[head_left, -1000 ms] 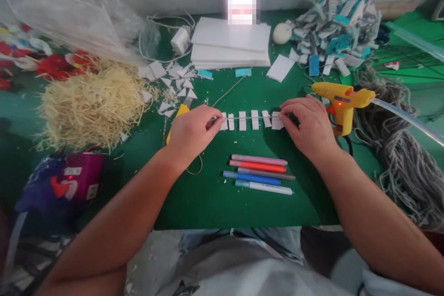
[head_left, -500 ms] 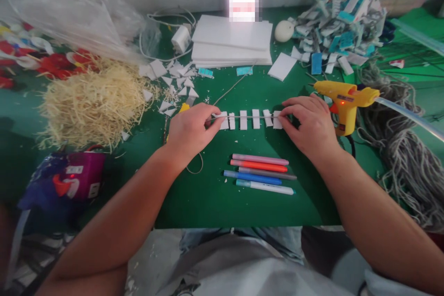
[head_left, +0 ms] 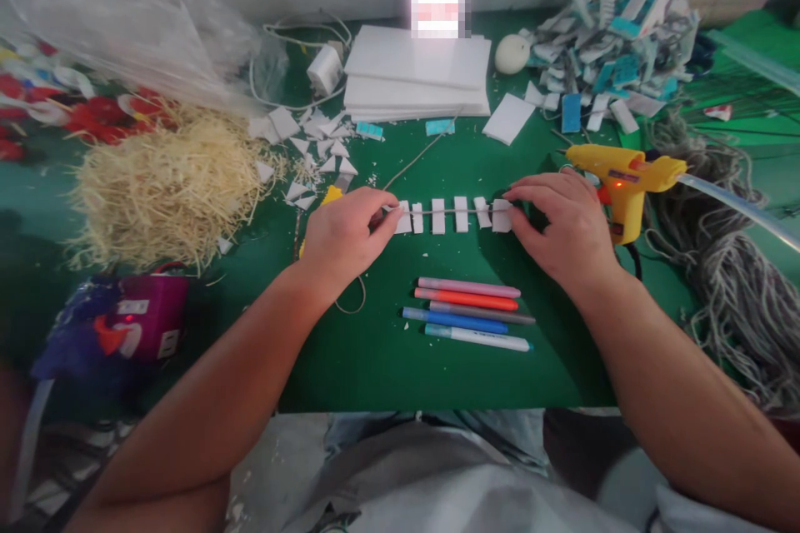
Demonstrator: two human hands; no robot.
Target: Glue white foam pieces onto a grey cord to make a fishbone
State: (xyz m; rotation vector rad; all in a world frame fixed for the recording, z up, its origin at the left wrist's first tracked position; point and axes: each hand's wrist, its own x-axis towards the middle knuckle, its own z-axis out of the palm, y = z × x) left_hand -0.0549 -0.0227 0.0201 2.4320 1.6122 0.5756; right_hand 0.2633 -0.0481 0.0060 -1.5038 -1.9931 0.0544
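Note:
A thin grey cord (head_left: 470, 211) runs straight across a row of several small white foam strips (head_left: 438, 216) on the green table. My left hand (head_left: 351, 235) pinches the cord at the row's left end, over the leftmost strip. From there its loose length trails up to the back and loops down below my wrist. At the right end, thumb and forefinger of my right hand (head_left: 559, 225) close on the cord beside the rightmost strip (head_left: 501, 216); the fingertips partly hide the grip. Several marker pens (head_left: 467, 300) lie side by side below the row.
A yellow glue gun (head_left: 625, 175) with a lit red light stands right of my right hand, near grey yarn (head_left: 718, 266). White foam sheets (head_left: 416, 96) lie at the back. Straw shreds (head_left: 168, 191), foam scraps (head_left: 325, 129) and a purple device (head_left: 153, 321) occupy the left.
My right hand has shifted slightly to the right, and more of the rightmost strip shows. My left hand, the other strips and the pens look unchanged.

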